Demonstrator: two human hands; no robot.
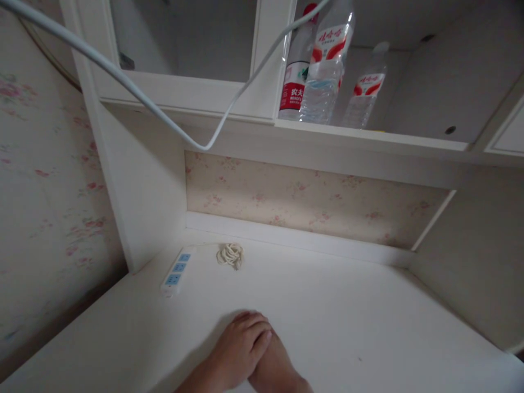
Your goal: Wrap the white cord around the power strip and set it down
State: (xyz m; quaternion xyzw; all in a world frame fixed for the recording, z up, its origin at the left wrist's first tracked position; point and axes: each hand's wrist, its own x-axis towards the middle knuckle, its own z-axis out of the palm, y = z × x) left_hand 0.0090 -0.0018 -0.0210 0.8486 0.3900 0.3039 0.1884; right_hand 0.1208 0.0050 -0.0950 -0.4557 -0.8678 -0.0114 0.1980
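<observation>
Low in the head view, both hands rest together on the white desk top [327, 311]. My left hand [239, 344] lies over the right one, its fingers together and curled around it. Beneath it is my right hand [276, 357], its fingers mostly hidden, so I cannot tell how they are bent. No object shows in either hand. Beyond them on the desk lie a coiled off-white cord [230, 255] and, to its left, a white power strip [167, 289] with blue sockets. Both are apart from the hands.
A pale cable [204, 147] hangs across the upper view. On the shelf above stand a red-capped bottle [292, 82] and two clear plastic bottles, a nearer one [325, 71] and a farther one [366, 93]. A cabinet side panel [143, 180] bounds the desk at left.
</observation>
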